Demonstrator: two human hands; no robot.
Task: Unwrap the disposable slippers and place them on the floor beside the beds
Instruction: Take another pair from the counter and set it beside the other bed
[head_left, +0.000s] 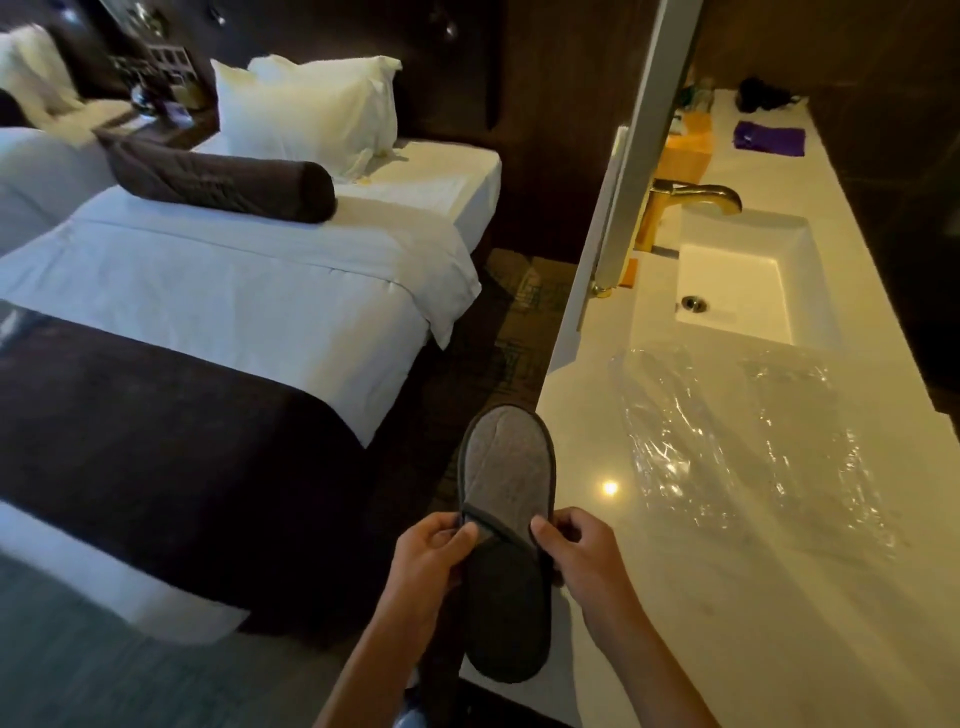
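Observation:
I hold grey disposable slippers (506, 467) flat together in front of me, toe end pointing away, over the gap between the bed and the counter. My left hand (431, 553) pinches the left side at the strap edge. My right hand (576, 553) grips the right side at the same height. Whether this is one slipper or a stacked pair I cannot tell. Two clear plastic wrappers (748, 441) lie crumpled and empty on the white counter (675, 597) to my right.
A bed (234, 291) with white linen, a dark runner and a dark bolster stands at left, a second bed (31, 171) beyond it. Patterned carpet (514, 322) runs between bed and counter. The counter holds a sink (737, 291) with a gold tap (691, 200).

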